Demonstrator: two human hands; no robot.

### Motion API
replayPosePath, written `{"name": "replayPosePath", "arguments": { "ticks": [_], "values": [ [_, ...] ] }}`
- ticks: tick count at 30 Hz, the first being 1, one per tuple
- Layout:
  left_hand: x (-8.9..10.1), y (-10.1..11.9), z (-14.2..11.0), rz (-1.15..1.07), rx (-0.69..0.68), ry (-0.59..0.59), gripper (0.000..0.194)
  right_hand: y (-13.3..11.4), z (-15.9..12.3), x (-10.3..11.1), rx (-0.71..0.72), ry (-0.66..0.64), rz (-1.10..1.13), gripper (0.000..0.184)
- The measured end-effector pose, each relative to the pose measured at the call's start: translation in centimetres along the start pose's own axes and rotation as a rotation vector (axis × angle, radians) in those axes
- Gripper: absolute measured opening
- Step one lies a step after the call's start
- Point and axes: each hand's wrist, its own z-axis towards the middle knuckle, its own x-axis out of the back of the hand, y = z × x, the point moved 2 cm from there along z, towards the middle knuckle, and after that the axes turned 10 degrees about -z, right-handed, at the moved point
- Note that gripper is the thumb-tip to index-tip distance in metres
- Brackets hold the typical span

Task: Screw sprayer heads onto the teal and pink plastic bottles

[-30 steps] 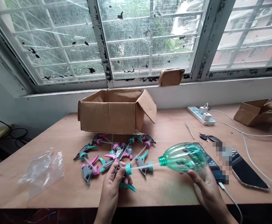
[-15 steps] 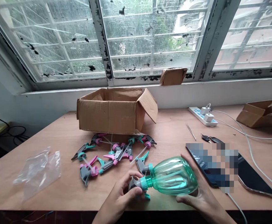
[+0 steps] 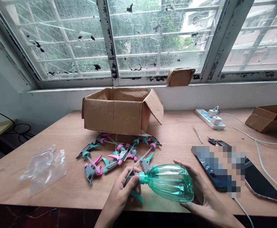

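Note:
A translucent green spray bottle (image 3: 170,183) lies sideways in the air over the table's front edge, its neck to the left. My left hand (image 3: 122,188) is closed round the grey trigger head, with its teal trigger (image 3: 137,197) poking out below the fingers. At the bottle's base, my right hand (image 3: 203,193) curves round the wide end, fingers on the far side and thumb on the near side. The teal collar (image 3: 142,178) sits at the bottle's neck. Just behind lie several loose trigger sprayers (image 3: 122,153) in grey, pink and teal.
An open cardboard box (image 3: 112,115) stands behind the sprayers. Clear plastic bags (image 3: 45,171) lie at left. To the right are a phone (image 3: 209,171), another dark phone (image 3: 261,180), keys (image 3: 211,141), tweezers (image 3: 197,134), a power strip (image 3: 207,118) with cables, and a smaller box (image 3: 266,117).
The bottle and both hands have shifted slightly left. The trigger has turned in my left hand, and my right hand's fingers show more above the bottle. The whole view has shifted a little.

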Motion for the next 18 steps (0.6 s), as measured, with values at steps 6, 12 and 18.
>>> {"name": "replayPosePath", "arguments": {
  "ticks": [6,12,18],
  "values": [
    [-0.2,0.2,-0.2,-0.048,0.029,-0.082,0.048,0.8,-0.1,0.8,0.051,0.007,0.0,0.081],
    [0.4,0.0,-0.2,0.06,0.053,-0.123,0.045,1.6,-0.2,1.3,-0.034,-0.125,0.0,0.086],
    [0.2,0.7,-0.8,0.23,0.026,-0.168,0.034,2.4,-0.5,2.9,-0.182,-0.157,0.055,0.112]
  ]
}}
